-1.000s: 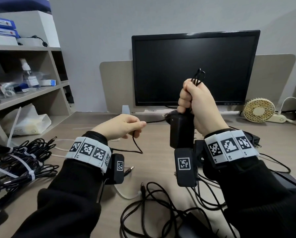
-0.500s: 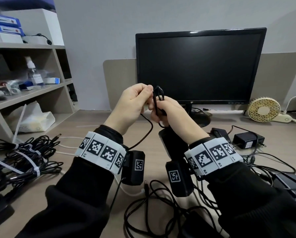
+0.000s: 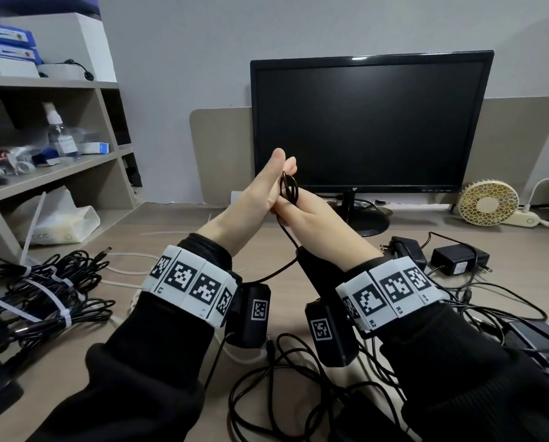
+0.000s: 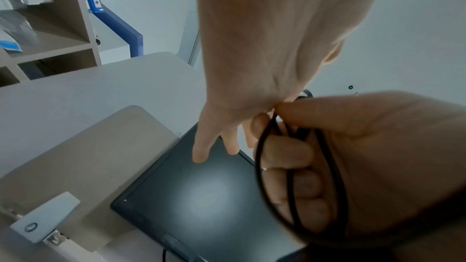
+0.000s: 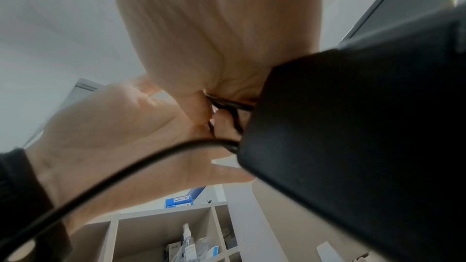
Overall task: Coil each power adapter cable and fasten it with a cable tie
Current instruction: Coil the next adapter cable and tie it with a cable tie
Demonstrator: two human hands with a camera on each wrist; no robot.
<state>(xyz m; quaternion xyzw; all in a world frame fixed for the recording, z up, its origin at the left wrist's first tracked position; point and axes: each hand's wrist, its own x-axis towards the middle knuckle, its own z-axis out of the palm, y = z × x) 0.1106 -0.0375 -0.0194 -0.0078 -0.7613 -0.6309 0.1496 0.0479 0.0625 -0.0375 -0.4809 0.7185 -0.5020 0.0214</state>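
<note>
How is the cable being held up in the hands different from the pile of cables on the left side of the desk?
The held cable shows only a few loops, gripped by the right hand, with no tie visible and its tail hanging loose. The bundled cables lie on the desk, wound into bunches and strapped with white ties. Both are thin black cords.

Wristband: "R2", "R3"

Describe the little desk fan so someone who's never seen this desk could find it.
Start at the black monitor and look right along the desk's back edge. The fan stands there, round and cream with a honeycomb grille, the only pale thing among black adapters and cables.
</note>
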